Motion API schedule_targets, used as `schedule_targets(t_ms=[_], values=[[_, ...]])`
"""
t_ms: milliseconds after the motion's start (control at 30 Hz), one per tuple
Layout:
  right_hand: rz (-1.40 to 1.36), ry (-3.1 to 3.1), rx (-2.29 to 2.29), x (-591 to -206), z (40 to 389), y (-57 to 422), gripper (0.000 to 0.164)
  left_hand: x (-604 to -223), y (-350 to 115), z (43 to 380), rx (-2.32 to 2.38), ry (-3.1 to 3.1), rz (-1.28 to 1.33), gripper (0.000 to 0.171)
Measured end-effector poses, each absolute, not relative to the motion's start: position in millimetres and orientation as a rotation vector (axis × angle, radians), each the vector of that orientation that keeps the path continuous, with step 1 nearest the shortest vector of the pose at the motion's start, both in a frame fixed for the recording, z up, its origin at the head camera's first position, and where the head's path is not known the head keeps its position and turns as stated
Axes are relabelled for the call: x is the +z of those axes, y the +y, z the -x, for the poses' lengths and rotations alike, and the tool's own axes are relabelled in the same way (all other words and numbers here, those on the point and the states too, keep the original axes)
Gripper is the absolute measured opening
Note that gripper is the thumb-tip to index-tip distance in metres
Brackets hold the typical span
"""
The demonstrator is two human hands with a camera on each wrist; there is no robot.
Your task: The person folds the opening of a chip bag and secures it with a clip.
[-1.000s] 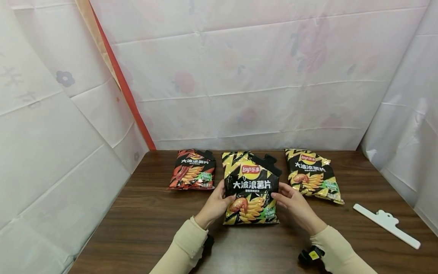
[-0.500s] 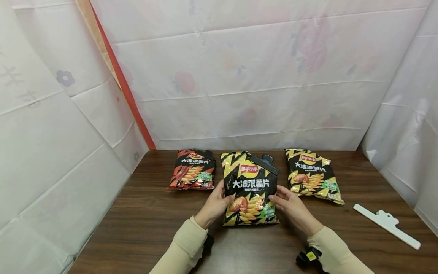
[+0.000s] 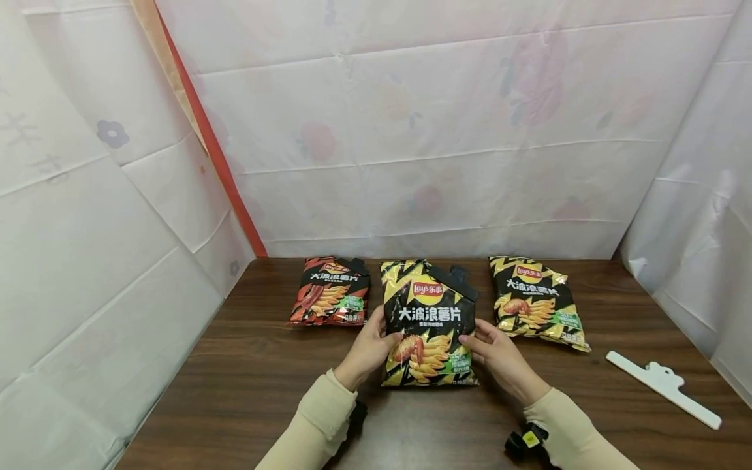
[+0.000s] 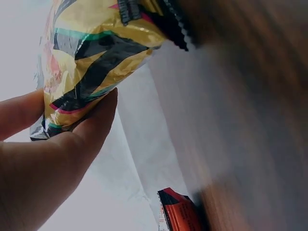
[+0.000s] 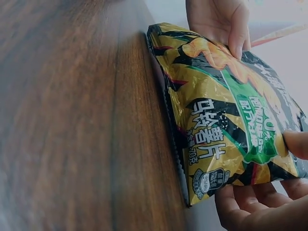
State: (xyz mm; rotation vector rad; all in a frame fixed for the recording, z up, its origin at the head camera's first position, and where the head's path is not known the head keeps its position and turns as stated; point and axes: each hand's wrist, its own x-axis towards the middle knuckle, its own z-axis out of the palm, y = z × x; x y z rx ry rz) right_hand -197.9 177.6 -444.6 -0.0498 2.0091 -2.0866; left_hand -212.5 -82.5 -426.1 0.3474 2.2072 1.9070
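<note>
Both hands hold a yellow-and-black bag of potato chips (image 3: pixel 431 316) at the middle of the table, printed front toward me. At its left edge the left hand (image 3: pixel 369 349) grips with the thumb on the front. The right hand (image 3: pixel 502 359) pinches the right edge, fingers behind the bag in the right wrist view. A black bag clip (image 3: pixel 451 281) sits slantwise across the bag's upper right corner. In the left wrist view the chip bag (image 4: pixel 91 62) bulges between thumb and fingers. Whether its bottom edge touches the table, I cannot tell.
Back left lies a red chip bag (image 3: pixel 331 294) with a black clip at its corner. A second yellow chip bag (image 3: pixel 534 303) lies back right, its top right corner cut away. A white bag clip (image 3: pixel 664 385) rests at the right. White sheeting (image 3: pixel 435 143) surrounds the wooden table (image 3: pixel 252 385).
The right hand has shifted slightly left with its edge of the bag. The black clip on the held bag has moved slightly left too. The left hand stays nearly still.
</note>
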Motion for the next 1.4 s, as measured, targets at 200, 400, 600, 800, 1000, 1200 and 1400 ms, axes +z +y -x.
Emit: schedule_targets(t_ms=[200,400,600,800,1000,1200,1400], values=[[0.005,2.007,-2.107,-445,198,176,0.058,-425,-82,215,1.877,2.278,-0.276,0.066],[-0.012,2.011,-2.104,-445,199,176,0.055,-424,-82,217,1.845,2.3,-0.249,0.063],[-0.057,2.03,-2.102,-444,202,177,0.05,-427,-82,223,1.76,2.328,-0.202,0.067],[-0.094,2.039,-2.112,-445,208,181,0.051,-429,-82,230,1.647,2.347,-0.175,0.067],[-0.112,2.09,-2.052,-446,213,183,0.059,-429,-81,232,1.603,2.348,-0.195,0.066],[-0.104,2.091,-2.03,-447,220,183,0.061,-430,-79,237,1.59,2.374,-0.206,0.066],[-0.103,2.114,-2.004,-446,227,179,0.066,-431,-78,240,1.599,2.374,-0.172,0.068]])
